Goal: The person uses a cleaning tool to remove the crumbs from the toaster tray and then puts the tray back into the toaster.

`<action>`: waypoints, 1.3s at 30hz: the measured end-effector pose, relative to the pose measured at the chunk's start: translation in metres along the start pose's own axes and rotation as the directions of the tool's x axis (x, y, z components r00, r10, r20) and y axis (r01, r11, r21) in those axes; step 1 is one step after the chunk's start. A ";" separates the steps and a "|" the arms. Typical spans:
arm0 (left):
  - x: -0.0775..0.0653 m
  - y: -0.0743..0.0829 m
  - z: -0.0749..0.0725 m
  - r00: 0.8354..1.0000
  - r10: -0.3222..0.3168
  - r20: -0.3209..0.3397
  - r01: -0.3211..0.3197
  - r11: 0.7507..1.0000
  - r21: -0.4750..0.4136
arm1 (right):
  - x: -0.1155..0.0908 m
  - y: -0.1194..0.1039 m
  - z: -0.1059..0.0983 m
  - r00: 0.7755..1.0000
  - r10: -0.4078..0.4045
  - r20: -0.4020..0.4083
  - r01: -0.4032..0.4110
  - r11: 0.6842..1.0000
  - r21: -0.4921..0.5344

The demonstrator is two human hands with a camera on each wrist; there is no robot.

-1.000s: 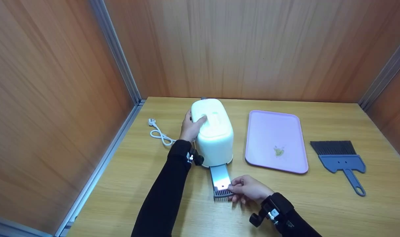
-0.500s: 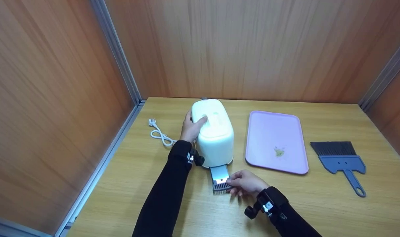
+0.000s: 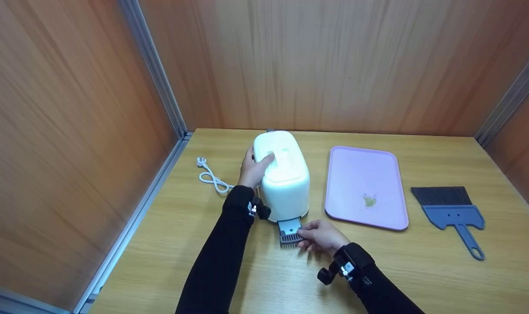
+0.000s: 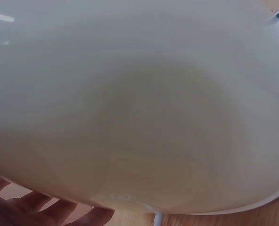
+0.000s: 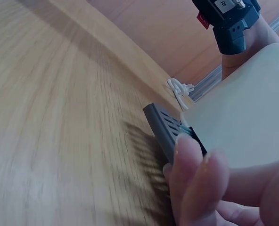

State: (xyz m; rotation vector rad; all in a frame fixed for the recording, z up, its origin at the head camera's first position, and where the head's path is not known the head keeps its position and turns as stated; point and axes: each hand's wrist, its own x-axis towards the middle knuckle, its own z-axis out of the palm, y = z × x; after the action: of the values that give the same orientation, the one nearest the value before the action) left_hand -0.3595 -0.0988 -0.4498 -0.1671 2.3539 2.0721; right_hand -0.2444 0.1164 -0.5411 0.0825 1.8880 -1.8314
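A white toaster (image 3: 286,174) with rounded edges stands on the wooden table. My left hand (image 3: 253,169) holds its left side, thumb on the top and fingers down the far side; in the left wrist view the fingers (image 4: 59,209) lie along its wall. From the toaster's near end sticks out a flat grey crumb tray (image 3: 289,230) with a slotted, comb-like end. At that end's right corner, my right hand (image 3: 323,235) pinches the crumb tray between thumb and fingers. The tray's inner part is hidden inside the toaster.
To the right lies a pink tray (image 3: 362,170) with a small heap of yellowish-green crumbs (image 3: 369,201). Beyond it is a blue brush (image 3: 454,213) with dark bristles. A white power cord with plug (image 3: 212,178) lies left of the toaster. Wooden panels rise behind and at the sides.
My right hand has pushed the crumb tray farther into the toaster, away from me, so less of it sticks out. The left hand and the toaster have stayed put.
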 end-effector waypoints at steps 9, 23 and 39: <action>0.000 0.000 0.001 1.000 -0.002 -0.007 0.002 1.000 -0.003 | 0.009 -0.002 0.000 1.000 0.002 -0.027 0.001 0.995 0.102; 0.001 -0.001 0.001 1.000 -0.004 -0.013 0.005 1.000 0.014 | 0.016 -0.004 0.000 0.998 -0.005 -0.070 0.025 0.956 0.293; -0.001 0.001 0.000 1.000 -0.021 -0.011 0.021 1.000 0.008 | 0.021 -0.002 0.011 0.986 -0.034 -0.165 0.092 0.930 0.356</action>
State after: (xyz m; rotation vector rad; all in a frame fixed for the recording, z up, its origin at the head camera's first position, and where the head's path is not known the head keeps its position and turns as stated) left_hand -0.3590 -0.0991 -0.4487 -0.2027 2.3559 2.0579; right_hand -0.2600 0.0999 -0.5466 0.3032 1.6416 -2.2588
